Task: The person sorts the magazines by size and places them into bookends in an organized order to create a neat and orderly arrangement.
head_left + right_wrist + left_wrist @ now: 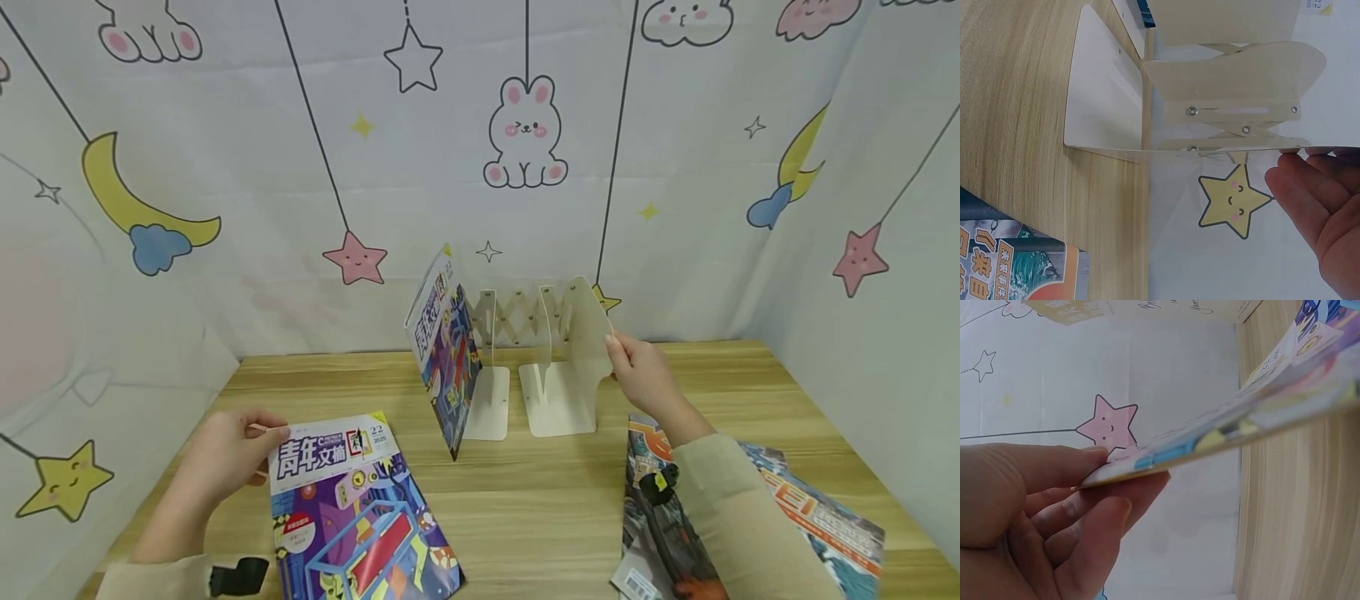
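My left hand point(228, 450) pinches the upper left corner of a colourful magazine point(360, 517) between thumb and fingers. The left wrist view shows that magazine point(1222, 437) edge-on, with its corner between the thumb and fingers. At the back of the table stands a cream expandable metal bookend rack point(558, 400) with a scissor lattice. With my right hand point(648, 379) I hold the edge of the rack's right end plate. In the right wrist view, the fingers point(1310, 187) touch that plate's edge. A second magazine point(447, 358) with a like cover stands upright against the rack's left side.
Two or more magazines lie at the right under my right forearm, one dark magazine point(641, 500) and one blue-and-orange magazine point(832, 525). The wooden table point(540, 508) ends at a white curtain point(450, 167) printed with stars and rabbits.
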Motion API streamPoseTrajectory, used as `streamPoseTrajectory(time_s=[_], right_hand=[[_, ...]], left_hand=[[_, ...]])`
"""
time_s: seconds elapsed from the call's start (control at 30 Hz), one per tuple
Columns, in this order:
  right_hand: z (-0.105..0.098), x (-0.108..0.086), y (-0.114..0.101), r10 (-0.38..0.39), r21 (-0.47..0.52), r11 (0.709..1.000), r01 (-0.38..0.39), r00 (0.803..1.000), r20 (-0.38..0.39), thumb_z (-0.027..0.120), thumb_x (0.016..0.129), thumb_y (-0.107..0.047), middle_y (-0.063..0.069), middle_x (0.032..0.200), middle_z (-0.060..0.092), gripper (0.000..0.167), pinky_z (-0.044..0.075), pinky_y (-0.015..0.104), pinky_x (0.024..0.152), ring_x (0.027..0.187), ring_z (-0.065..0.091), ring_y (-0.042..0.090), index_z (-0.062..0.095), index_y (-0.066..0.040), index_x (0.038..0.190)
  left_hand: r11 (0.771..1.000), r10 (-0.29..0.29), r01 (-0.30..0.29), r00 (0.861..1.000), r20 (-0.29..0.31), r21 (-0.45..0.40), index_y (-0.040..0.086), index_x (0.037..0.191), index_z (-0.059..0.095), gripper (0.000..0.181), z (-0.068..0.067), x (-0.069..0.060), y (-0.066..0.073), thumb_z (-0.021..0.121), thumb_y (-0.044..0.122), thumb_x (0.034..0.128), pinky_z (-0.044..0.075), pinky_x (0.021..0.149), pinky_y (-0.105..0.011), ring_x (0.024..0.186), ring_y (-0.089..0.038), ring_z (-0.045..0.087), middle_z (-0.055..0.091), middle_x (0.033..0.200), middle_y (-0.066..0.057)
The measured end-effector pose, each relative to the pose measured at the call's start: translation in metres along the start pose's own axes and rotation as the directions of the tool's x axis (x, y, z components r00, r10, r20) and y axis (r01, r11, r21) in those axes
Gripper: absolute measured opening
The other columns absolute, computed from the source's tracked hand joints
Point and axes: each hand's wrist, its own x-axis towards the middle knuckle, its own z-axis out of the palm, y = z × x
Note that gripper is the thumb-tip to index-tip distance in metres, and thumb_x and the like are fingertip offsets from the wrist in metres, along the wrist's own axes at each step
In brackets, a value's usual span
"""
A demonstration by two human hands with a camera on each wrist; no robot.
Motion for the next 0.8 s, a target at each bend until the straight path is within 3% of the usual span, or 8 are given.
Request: streamPoseTrajectory(time_s=[0.27, 0.57, 0.8], right_hand=[[0.0, 0.0, 0.001, -0.009, 0.011, 1.0, 0.009, 1.0, -0.007, 0.034, 0.103, -0.033, 0.011, 0.064, 0.053, 0.05, 0.047, 0.03, 0.057, 0.074, 0.063, 0.033, 0.043, 0.0, 0.139], [0.0, 0.0, 0.001, -0.012, 0.013, 1.0, 0.012, 1.0, -0.007, 0.034, 0.103, -0.033, 0.015, 0.067, 0.055, 0.05, 0.046, 0.03, 0.056, 0.071, 0.062, 0.028, 0.044, 0.0, 0.139], [0.0, 0.0, 0.001, -0.006, 0.01, 1.0, 0.006, 1.0, -0.009, 0.035, 0.103, -0.034, 0.012, 0.067, 0.054, 0.05, 0.049, 0.03, 0.058, 0.076, 0.065, 0.034, 0.042, 0.0, 0.139]], left_hand=[[1.0, 0.023, -0.023, 1.0, 0.008, 0.016, -0.008, 0.114, 0.058, 0.034, -0.001, -0.002, 0.006, 0.053, 0.02, 0.0952, 0.055, 0.054, -0.029, 0.066, -0.016, 0.065, 0.071, 0.091, -0.018], [1.0, -0.008, 0.008, 1.0, 0.014, 0.015, -0.01, 0.117, 0.057, 0.037, -0.002, -0.005, 0.011, 0.051, 0.021, 0.0961, 0.055, 0.055, -0.029, 0.067, -0.015, 0.064, 0.071, 0.089, -0.016], [1.0, 0.001, -0.001, 1.0, 0.004, 0.019, -0.007, 0.113, 0.061, 0.035, -0.002, -0.009, 0.017, 0.052, 0.022, 0.0962, 0.055, 0.055, -0.029, 0.066, -0.015, 0.064, 0.071, 0.086, -0.013]])
